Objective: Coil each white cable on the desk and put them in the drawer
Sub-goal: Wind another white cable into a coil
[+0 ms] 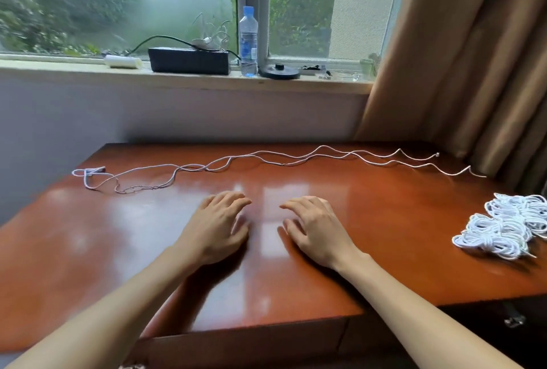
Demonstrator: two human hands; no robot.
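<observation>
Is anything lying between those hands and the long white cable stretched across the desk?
Nothing visible. The left hand and right hand rest on bare desk, and the loose cable lies beyond them. The coiled bundles sit off to the right.

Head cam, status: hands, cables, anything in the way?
Left hand and right hand open, resting on the desk, holding nothing. Loose white cables stretched uncoiled along the far side; coiled bundles at the right edge. Nothing between hands and cables.
</observation>
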